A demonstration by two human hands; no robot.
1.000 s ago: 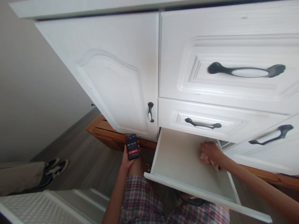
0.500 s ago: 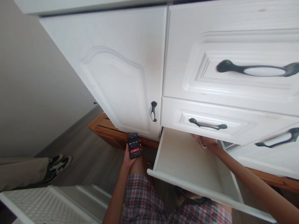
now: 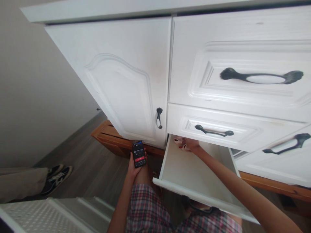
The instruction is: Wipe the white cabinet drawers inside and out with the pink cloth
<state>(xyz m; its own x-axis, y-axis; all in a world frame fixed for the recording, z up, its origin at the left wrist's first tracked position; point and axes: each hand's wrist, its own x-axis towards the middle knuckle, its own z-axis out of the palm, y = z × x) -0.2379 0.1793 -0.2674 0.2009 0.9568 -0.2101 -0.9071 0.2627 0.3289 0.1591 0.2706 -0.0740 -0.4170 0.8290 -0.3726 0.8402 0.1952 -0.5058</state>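
My left hand (image 3: pixel 133 168) is wrapped round a black smartphone (image 3: pixel 139 154), resting above my leg. Its screen shows a running time and a red button. Inside the pulled-out white drawer (image 3: pixel 194 168), my right hand (image 3: pixel 191 144) reaches towards the back left corner. It holds a crumpled cloth (image 3: pixel 179 140), pale pink with red patches, against the drawer floor. The fingers are partly hidden by the hand itself and by the drawer front above.
White cabinet door (image 3: pixel 121 87) and closed drawers (image 3: pixel 243 90) with dark handles stand in front. A wooden base (image 3: pixel 109 137) runs below. At the lower left are a white perforated plastic piece (image 3: pixel 26 215) and another person's shoe (image 3: pixel 57 179).
My right hand has moved left across the drawer with the cloth, from the right back to the left back corner. My left hand stays on the phone. The view has shifted slightly.
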